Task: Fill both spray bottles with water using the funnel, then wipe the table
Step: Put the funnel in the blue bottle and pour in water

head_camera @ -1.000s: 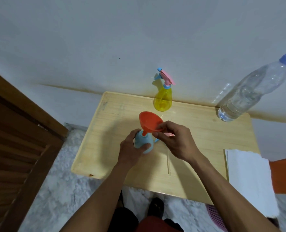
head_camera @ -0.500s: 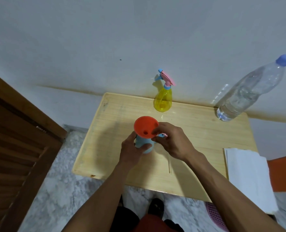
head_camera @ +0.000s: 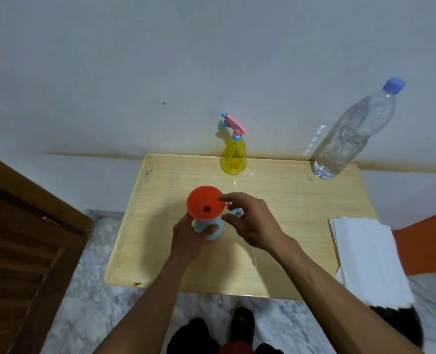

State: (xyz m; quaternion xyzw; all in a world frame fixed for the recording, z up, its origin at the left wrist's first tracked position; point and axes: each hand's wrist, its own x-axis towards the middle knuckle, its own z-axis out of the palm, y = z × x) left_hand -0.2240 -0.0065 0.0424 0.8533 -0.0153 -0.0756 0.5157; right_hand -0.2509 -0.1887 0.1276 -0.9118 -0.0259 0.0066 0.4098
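Note:
A red funnel [head_camera: 204,200] stands upright in the neck of a small blue spray bottle [head_camera: 211,229] near the middle of the wooden table [head_camera: 288,195]. My left hand [head_camera: 188,238] grips the blue bottle's body from the near side. My right hand [head_camera: 255,223] hovers at the funnel's right; its index fingertip touches the rim and the thumb is spread apart below. A blue and pink spray head [head_camera: 238,213] with a clear tube [head_camera: 253,256] lies on the table under that hand. A yellow spray bottle [head_camera: 233,159] with its head on stands at the back edge.
A large clear water bottle [head_camera: 352,134] with a blue cap stands at the back right corner. A stack of white paper towels [head_camera: 365,256] overhangs the table's right edge. A wooden door [head_camera: 20,238] is at the left, a wall behind, an orange object [head_camera: 428,241] at the right.
The funnel went from tilted to upright in the blue bottle's neck. My right hand's pinch on the rim has loosened, with the fingers now spread.

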